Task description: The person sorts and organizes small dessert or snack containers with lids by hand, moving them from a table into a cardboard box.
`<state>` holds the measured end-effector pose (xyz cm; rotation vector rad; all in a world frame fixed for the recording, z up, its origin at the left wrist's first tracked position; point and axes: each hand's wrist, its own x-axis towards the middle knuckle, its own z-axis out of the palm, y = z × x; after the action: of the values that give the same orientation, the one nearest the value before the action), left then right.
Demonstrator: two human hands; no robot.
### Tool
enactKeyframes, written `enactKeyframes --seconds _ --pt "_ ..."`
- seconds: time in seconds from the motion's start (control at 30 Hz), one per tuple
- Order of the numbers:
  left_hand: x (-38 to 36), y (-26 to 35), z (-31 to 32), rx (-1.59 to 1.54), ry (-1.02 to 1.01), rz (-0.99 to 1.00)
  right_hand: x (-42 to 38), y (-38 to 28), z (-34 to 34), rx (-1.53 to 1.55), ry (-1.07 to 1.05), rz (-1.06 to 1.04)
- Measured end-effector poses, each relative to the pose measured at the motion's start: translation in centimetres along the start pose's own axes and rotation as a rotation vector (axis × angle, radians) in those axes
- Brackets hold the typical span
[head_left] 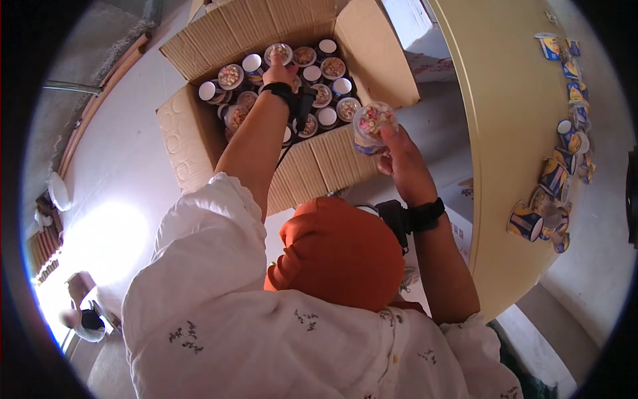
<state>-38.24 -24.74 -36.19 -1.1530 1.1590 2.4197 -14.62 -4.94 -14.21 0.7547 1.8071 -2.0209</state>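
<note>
Gripping a clear-topped food cup [376,117] near the cardboard carton [314,167], the right hand [407,163] probably finds it light, crushable, best held round the rim; the left hand [282,72] reaches inside, its grip unclear.

Clear-topped cup [371,128], pink-flecked contents [376,120], near carton [319,163] of cups [333,68]

Brown corrugated cardboard on the box [319,163], matt and ribbed along the flaps. Now the held cup [376,123]: clear, glossy plastic up top, catching the light. Packed cups [253,64] show smooth, matt white ends, while the cups on the desk [525,222] have shiny printed sides. The desk [508,139] itself looks smooth. Over to the cloth: soft, crinkled, matt fabric in the shirt [246,339], smooth orange fabric [339,256], and dull black wrist straps [425,215].
</note>
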Motion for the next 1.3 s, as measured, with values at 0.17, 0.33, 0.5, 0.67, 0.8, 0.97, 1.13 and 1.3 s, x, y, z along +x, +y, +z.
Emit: enactKeyframes --seconds 0.17,0.33,0.5,0.67,0.8,0.97,1.13,1.3 --pt "-0.7 -0.2 -0.6 0.042 -0.064 -0.087 0.0 -0.1 -0.1 0.023 0.044 0.046" --pt "-0.9 0.1 -0.7 0.04 -0.098 -0.08 0.3 0.6 0.1 0.112 0.063 0.085" --pt "0.0 0.4 -1.2 -0.144 -0.153 -0.075 0.1 0.6 0.0 0.108 0.054 0.082" --pt "0.8 0.0 -2.0 -0.021 -0.235 -0.131 0.4 0.2 -0.1 0.147 0.042 0.13" --pt "0.0 0.2 -1.0 -0.08 -0.167 -0.116 0.5 0.1 -0.4 0.143 0.006 0.104" --pt "-0.9 0.3 -0.6 0.02 -0.151 -0.099 1.2 1.2 -0.8 0.138 -0.049 0.077" --pt "2.8 -0.4 -4.2 -0.076 -0.358 -0.196 1.2 1.0 -0.6 0.167 -0.061 0.085" --pt "0.7 -0.3 -3.1 -0.098 -0.337 -0.134 1.1 1.0 -0.4 0.158 -0.024 0.107"
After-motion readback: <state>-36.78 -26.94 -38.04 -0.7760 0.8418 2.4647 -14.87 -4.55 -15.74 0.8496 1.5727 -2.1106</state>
